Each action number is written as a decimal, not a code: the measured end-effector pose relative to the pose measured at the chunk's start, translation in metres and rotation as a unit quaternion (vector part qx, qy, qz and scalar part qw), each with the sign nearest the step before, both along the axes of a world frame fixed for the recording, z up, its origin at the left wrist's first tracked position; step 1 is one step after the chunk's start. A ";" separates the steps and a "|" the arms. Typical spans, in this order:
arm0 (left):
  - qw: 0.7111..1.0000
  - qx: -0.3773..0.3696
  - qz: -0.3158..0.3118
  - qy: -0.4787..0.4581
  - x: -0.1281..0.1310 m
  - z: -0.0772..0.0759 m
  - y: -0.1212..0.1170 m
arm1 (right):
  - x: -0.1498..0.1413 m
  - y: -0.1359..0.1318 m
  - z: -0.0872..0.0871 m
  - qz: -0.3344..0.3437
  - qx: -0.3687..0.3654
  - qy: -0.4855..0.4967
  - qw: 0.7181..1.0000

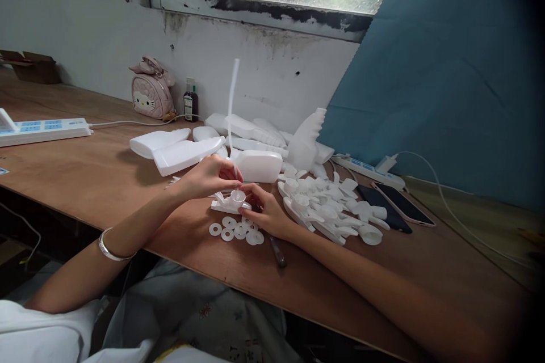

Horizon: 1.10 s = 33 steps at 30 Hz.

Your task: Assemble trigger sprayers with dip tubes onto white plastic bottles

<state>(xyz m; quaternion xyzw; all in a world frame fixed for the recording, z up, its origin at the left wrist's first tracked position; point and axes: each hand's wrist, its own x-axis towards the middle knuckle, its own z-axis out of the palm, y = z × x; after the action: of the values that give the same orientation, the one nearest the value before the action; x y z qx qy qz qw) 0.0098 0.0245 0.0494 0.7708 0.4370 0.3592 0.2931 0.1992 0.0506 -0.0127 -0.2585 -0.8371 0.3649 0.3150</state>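
Pinched in the fingers of my left hand [217, 173] is a thin white plastic tube [232, 102], which stands nearly upright. Its lower end meets the round open collar of a white trigger spray head [225, 205], lying on its side on the table. My right hand [266, 212] has its fingers closed around the right side of that spray head. Just below lie several flat white washers [227, 234], some partly under my right hand. A dark-handled tool [277, 252] lies beside my right wrist; its front end is hidden.
White bottles [187, 154] lie in a heap behind my hands. A pile of spray heads [323, 201] is on the right, near two phones [402, 204] and a power strip [370, 171]. Another power strip [46, 131], a pink bag [151, 93] and a dark bottle [191, 103] stand left.
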 end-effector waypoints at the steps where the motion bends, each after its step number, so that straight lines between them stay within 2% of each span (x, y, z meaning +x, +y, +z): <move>1: 1.000 0.004 -0.001 0.005 0.000 0.000 0.000 | 0.000 0.000 0.000 -0.001 0.000 -0.002 1.000; 22: 0.995 0.065 0.043 0.064 0.006 -0.002 -0.002 | 0.000 0.000 0.001 0.007 -0.006 0.005 1.000; 33: 0.998 0.052 -0.001 0.018 0.005 -0.004 0.000 | 0.000 0.001 -0.002 0.005 -0.004 -0.001 1.000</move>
<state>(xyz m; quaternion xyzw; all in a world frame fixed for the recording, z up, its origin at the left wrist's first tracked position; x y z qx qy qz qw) 0.0145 0.0244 0.0456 0.7919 0.4221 0.3669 0.2452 0.1991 0.0516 -0.0142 -0.2560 -0.8372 0.3697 0.3112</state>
